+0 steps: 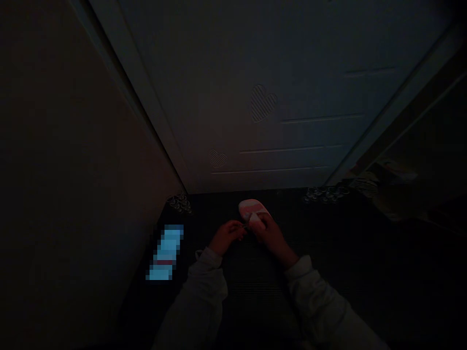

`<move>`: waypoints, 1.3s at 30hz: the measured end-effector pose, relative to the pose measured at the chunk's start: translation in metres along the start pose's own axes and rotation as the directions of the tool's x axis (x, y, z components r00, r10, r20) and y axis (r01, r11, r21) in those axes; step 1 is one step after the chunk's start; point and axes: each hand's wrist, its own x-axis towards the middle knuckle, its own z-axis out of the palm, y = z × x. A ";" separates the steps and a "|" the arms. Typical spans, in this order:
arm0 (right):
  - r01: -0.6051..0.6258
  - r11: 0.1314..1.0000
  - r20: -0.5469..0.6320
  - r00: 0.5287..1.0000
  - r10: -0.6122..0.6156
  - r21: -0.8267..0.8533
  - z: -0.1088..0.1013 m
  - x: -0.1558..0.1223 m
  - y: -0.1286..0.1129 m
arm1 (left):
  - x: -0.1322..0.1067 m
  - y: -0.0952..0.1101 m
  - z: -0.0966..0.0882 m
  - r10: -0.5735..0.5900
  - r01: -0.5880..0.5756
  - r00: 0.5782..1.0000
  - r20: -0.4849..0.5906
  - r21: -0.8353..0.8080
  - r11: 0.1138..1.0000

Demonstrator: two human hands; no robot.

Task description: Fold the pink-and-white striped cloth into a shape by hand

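In the head view, the scene is very dim, and a pink-and-white rounded item [251, 206] lies on the dark surface [255, 277] close to the foot of a pale door [226, 116]. The right hand [269, 234] is at its near edge, fingers closed on a small pale pink piece [257, 221]; whether that piece belongs to the rounded item cannot be told. The left hand [226, 236] is just beside it, fingertips drawn together next to a tiny glinting bit [245, 226]; whether they pinch it cannot be told. Both forearms wear light, loose sleeves [204, 287]. To the left lies a lit phone [165, 253], its screen broken into blue and white blocks with one reddish bar, so any writing there is unreadable. Metal rings [179, 202] are heaped by the door's lower left corner, and a second ring cluster [324, 194] sits near its lower right. The door bears two ribbed hearts [261, 103] and raised lines. Farther right, blurred packets [396, 170] show no legible label.
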 end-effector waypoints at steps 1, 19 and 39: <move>0.004 1.000 0.002 1.000 -0.004 -0.005 0.000 0.000 0.000 | 0.000 0.000 0.000 0.000 0.000 1.000 0.002 -0.001 1.000; 0.060 0.998 0.022 0.998 -0.060 0.014 0.001 0.001 0.006 | 0.002 -0.004 -0.001 -0.056 0.054 0.998 -0.017 -0.101 0.993; 0.016 1.000 -0.011 1.000 -0.016 0.022 0.000 0.000 -0.002 | 0.000 0.001 0.003 0.030 -0.038 0.996 -0.085 -0.098 0.994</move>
